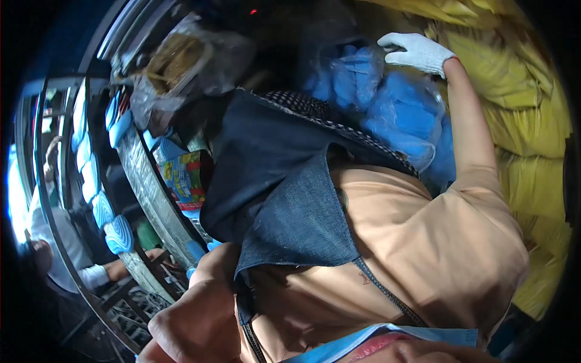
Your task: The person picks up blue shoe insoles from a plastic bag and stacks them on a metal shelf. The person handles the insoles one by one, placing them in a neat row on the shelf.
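Note:
My right hand, in a white knit glove, reaches out at the upper right. Its thumb and fingers are apart, and nothing shows between them. Just below and beside it are blue pieces packed in clear plastic bags; whether the glove touches the plastic, I cannot tell. Another clear bag of blue pieces lies a little to the left. My left arm is bent at the lower left, beside the dark apron. The left hand itself does not show.
Yellow sacks are stacked along the right. At left stands a metal rack with light-blue ridged pieces hanging in a row. A colourful printed bag and a clear plastic bag are nearby. Behind the rack, another person's arm reaches in.

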Demonstrator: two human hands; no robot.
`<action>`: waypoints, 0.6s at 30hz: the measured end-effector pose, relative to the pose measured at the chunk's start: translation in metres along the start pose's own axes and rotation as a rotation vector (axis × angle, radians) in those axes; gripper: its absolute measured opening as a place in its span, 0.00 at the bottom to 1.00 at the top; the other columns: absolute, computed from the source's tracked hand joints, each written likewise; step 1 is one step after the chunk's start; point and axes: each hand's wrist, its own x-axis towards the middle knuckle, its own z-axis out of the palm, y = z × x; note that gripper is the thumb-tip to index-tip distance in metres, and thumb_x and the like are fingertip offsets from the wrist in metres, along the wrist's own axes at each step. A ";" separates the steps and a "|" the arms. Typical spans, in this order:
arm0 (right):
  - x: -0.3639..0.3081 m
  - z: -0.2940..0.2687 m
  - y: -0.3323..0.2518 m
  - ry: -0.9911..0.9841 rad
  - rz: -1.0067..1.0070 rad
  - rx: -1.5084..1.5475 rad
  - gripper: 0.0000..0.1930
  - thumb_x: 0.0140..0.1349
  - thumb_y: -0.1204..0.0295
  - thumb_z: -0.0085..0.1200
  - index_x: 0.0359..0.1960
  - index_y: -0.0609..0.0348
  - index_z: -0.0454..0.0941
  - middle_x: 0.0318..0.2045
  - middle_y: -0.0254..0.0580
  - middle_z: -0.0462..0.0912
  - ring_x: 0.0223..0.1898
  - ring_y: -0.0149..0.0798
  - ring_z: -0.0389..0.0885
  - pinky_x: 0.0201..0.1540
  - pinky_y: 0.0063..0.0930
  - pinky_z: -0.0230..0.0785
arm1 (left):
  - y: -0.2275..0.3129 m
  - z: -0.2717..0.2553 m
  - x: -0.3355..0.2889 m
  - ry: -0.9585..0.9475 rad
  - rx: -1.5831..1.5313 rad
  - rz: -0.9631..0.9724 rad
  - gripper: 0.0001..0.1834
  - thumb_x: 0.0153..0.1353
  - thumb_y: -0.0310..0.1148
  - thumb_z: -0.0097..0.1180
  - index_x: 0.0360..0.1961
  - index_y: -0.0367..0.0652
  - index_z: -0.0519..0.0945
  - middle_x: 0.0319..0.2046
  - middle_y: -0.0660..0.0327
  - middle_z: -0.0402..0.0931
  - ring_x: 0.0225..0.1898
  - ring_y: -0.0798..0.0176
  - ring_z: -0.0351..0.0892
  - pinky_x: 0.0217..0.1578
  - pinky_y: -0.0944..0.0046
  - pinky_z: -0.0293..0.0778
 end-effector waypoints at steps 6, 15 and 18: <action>-0.065 0.021 0.071 -0.261 0.286 0.392 0.16 0.64 0.65 0.51 0.49 0.59 0.78 0.38 0.40 0.84 0.37 0.31 0.82 0.40 0.24 0.76 | -0.025 0.025 0.000 -0.055 -0.027 -0.088 0.19 0.60 0.49 0.58 0.53 0.64 0.79 0.58 0.75 0.72 0.63 0.62 0.58 0.55 0.51 0.56; -0.074 0.222 0.205 -0.247 0.332 -0.022 0.23 0.58 0.63 0.54 0.55 0.59 0.76 0.49 0.52 0.80 0.52 0.48 0.78 0.57 0.40 0.68 | -0.046 0.052 0.003 -0.122 -0.021 -0.166 0.19 0.59 0.48 0.59 0.52 0.64 0.79 0.56 0.74 0.72 0.62 0.61 0.59 0.54 0.51 0.57; -0.071 0.202 0.183 -0.135 0.438 -0.312 0.28 0.54 0.58 0.58 0.57 0.53 0.75 0.52 0.51 0.79 0.55 0.53 0.76 0.59 0.42 0.67 | -0.042 0.059 0.000 -0.115 0.031 -0.193 0.18 0.59 0.47 0.59 0.51 0.63 0.79 0.56 0.74 0.72 0.62 0.61 0.59 0.54 0.51 0.57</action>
